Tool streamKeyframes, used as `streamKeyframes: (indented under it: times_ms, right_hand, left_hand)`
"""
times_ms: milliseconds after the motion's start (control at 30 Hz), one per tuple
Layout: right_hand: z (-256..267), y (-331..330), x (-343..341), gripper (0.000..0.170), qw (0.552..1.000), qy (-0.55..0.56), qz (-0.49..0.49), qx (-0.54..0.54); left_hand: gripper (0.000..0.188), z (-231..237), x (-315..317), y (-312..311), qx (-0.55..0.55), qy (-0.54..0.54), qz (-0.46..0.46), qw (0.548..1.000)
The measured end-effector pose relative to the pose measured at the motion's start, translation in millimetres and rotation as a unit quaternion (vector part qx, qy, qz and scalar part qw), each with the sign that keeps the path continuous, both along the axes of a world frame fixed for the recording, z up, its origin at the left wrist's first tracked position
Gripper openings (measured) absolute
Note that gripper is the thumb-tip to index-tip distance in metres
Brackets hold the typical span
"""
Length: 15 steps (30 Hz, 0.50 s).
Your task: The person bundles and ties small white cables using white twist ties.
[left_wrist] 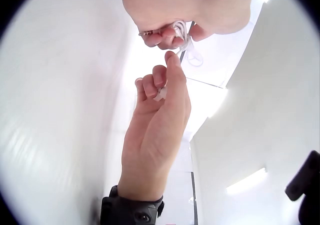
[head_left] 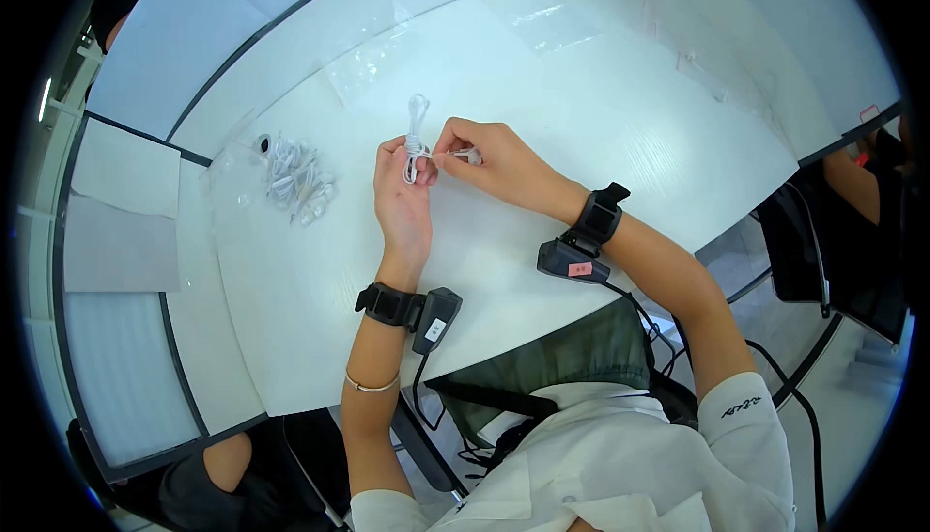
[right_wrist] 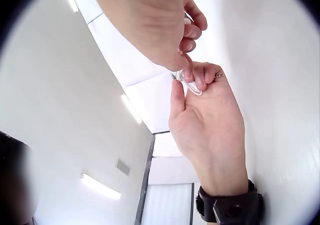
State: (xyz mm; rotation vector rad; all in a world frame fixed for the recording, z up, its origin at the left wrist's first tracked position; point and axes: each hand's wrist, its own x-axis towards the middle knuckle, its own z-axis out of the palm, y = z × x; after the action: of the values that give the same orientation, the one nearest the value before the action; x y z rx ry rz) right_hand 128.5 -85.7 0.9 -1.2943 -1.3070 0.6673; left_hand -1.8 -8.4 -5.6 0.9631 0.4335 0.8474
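Note:
A white earphone cable (head_left: 417,127), wound into a narrow bundle, is held upright in the curled fingers of my left hand (head_left: 405,204). Its loop sticks up past the fingertips, and a metal jack plug (left_wrist: 148,33) pokes out beside them in the left wrist view. Close on the right, my right hand (head_left: 506,162) pinches a strand of the cable between thumb and forefinger. A white end piece (left_wrist: 160,94) shows under its other curled fingers. In the right wrist view, the back of the right hand covers part of the bundle (right_wrist: 192,88).
To the left on the white table (head_left: 542,96) lies a pile of white earphone cables (head_left: 294,181), with a small dark round item (head_left: 263,143) at its edge. Clear plastic bags (head_left: 552,20) lie toward the back. Low partitions (head_left: 300,23) border the table.

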Motion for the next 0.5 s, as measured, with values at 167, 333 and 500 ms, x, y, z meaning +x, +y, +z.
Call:
streamKeyframes:
  times_ms: [167, 333, 500]
  right_hand:
    - [2.9, -1.0, -1.3, 0.012, 1.0, 0.004, 0.019, 0.002]
    - [2.0, -1.0, -1.5, 0.011, 0.999, -0.034, 0.002, -0.019]
    - [1.3, 0.6, -0.6, 0.013, 0.998, -0.035, -0.049, -0.006]
  left_hand:
    - [0.021, -3.6, -1.6, 3.8, 0.002, -0.002, -0.01, 1.0]
    - [0.017, 0.2, 0.8, 1.4, 0.011, 0.017, 0.008, 1.0]
    - [0.016, -1.3, -1.7, 4.3, 0.02, 0.007, -0.023, 1.0]
